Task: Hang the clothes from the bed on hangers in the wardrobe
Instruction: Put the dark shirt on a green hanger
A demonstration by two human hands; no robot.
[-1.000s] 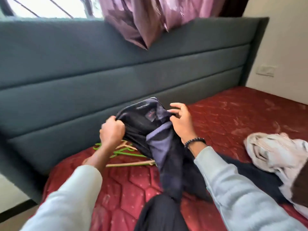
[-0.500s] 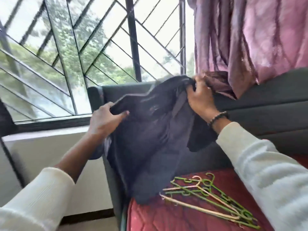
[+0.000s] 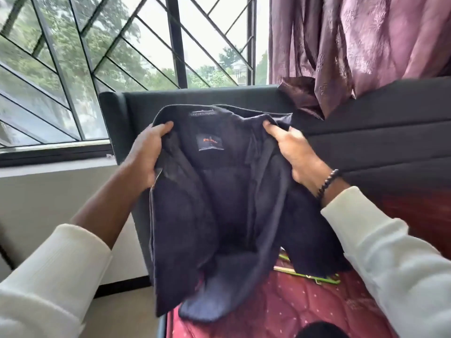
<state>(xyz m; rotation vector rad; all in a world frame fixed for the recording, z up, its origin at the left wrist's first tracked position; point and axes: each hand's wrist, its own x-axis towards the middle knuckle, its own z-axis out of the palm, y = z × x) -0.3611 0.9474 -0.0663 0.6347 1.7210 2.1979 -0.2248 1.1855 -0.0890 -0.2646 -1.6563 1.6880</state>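
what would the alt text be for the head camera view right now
Two hands, left hand and right hand, hold a dark navy jacket open by its collar above a red quilted mattress. Green plastic hangers lie partly under it; behind are a grey padded headboard, barred window and purple curtain.

Navy jacket (image 3: 219, 203) (orange-lettered label (image 3: 210, 143)), maroon mattress (image 3: 305, 311), green hangers (image 3: 314, 276)

The jacket (image 3: 219, 203) hangs at the centre of the view, in front of the headboard (image 3: 366, 142). The left hand (image 3: 146, 154) grips its edge at nine o'clock, the right hand (image 3: 292, 152) at three o'clock. The window grille (image 3: 109, 57) stands behind, toward eleven o'clock; the curtain (image 3: 353, 45) hangs at one o'clock, over the headboard's top. The mattress (image 3: 305, 308) lies below at five o'clock, with hangers (image 3: 314, 276) on it, partly behind the jacket's hem.
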